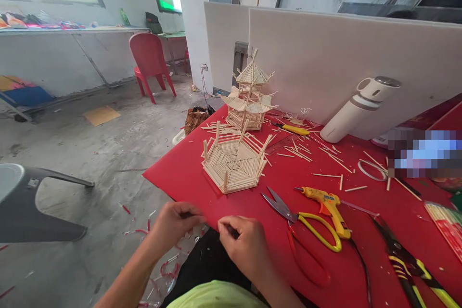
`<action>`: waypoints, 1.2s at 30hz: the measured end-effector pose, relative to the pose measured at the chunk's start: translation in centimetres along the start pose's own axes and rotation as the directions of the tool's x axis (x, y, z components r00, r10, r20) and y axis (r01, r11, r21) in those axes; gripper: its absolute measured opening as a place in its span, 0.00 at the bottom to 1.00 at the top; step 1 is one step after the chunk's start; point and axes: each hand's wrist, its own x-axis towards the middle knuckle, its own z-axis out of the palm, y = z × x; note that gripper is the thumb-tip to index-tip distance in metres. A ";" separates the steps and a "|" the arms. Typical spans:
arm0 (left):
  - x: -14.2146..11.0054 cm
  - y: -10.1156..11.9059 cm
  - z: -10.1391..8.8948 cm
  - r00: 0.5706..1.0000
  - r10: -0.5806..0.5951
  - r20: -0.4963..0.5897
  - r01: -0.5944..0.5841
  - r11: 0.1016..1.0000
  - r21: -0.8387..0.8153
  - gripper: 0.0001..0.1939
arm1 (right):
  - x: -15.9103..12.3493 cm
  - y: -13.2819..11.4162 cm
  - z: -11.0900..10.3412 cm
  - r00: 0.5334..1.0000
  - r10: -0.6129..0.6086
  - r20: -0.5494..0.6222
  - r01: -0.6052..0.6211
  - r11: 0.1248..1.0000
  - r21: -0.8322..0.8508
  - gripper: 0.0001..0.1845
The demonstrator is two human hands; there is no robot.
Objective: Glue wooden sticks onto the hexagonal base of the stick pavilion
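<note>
At the near edge of the red table, my left hand [176,224] has thumb and fingers pressed together. My right hand [244,243] faces it a short gap away, fingers curled into a pinch. Whatever either hand may hold is too small or hidden to make out. Just beyond them lies a hexagonal base of thin wooden sticks [231,166] with short upright posts at its corners. Behind it stands a tiered stick pagoda [250,98]. Right of my hands are open scissors [288,214] with one yellow and one red handle, and a yellow glue gun [330,207].
Loose sticks [298,151] and a yellow utility knife [294,129] lie on the red table [180,168]. Pliers-like cutters [400,255] lie at right. A white bottle [361,106] leans against white boards [306,67]. A grey stool [36,202] stands left, a red chair [149,60] farther back.
</note>
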 end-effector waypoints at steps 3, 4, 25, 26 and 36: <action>-1.1 -2.0 -2.7 0.997 -0.040 -0.072 0.050 0.989 0.142 0.13 | 0.3 0.0 0.0 1.000 -0.018 0.013 0.018 1.000 0.012 0.13; -1.4 -2.5 -3.5 0.991 -0.041 -0.128 0.066 0.978 0.200 0.14 | 0.3 -0.1 0.2 0.999 -0.032 0.027 0.032 0.999 0.014 0.12; 0.0 -2.9 -6.9 0.822 0.413 -0.393 0.002 0.687 0.727 0.18 | 0.6 -1.8 3.5 0.957 -0.290 0.018 0.284 0.919 -0.274 0.25; 0.9 -2.6 -6.1 0.790 0.514 -0.334 -0.133 0.676 0.724 0.16 | 0.6 -1.7 3.5 0.956 -0.293 0.011 0.285 0.922 -0.260 0.24; 7.6 -1.3 0.3 0.730 0.538 -0.421 -0.260 0.789 0.557 0.12 | -0.3 1.2 3.2 0.978 -0.207 -0.017 0.206 0.977 -0.059 0.11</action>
